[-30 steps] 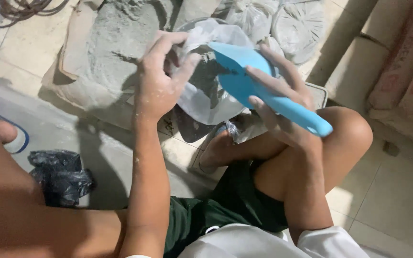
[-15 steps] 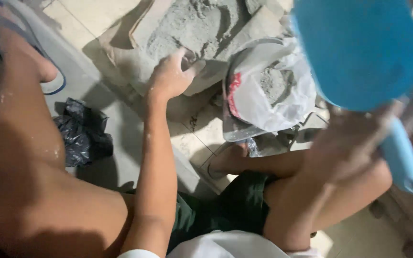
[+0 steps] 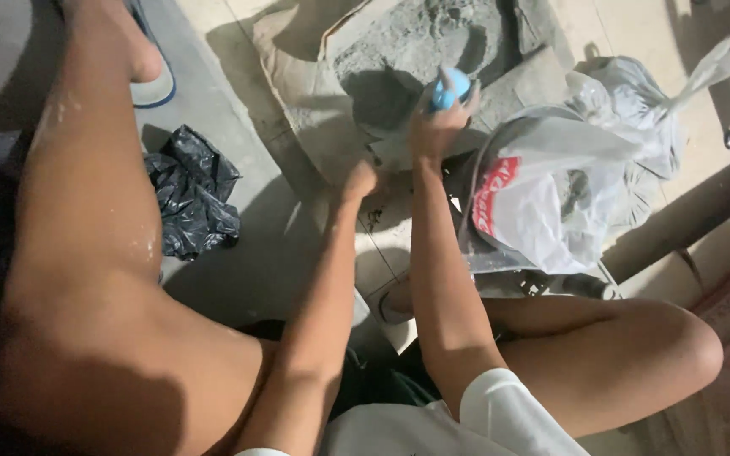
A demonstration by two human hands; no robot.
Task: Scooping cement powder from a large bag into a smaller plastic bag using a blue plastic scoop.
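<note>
The person wears a white short-sleeved shirt [image 3: 483, 414] and dark green shorts [image 3: 382, 384], with bare arms and bare legs. Pale dusty specks dot the left leg [image 3: 86, 219]. One foot wears a white-soled sandal [image 3: 154, 84].

Dim, warm light from the upper right, deep shadows lower left (slight softness throughout).

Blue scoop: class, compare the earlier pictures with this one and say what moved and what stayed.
The right hand has brought the blue scoop down from mid-air into the grey powder in the open paper sack. The left hand has let go of the white plastic bag and rests by the sack. The black bag stayed put.
</note>
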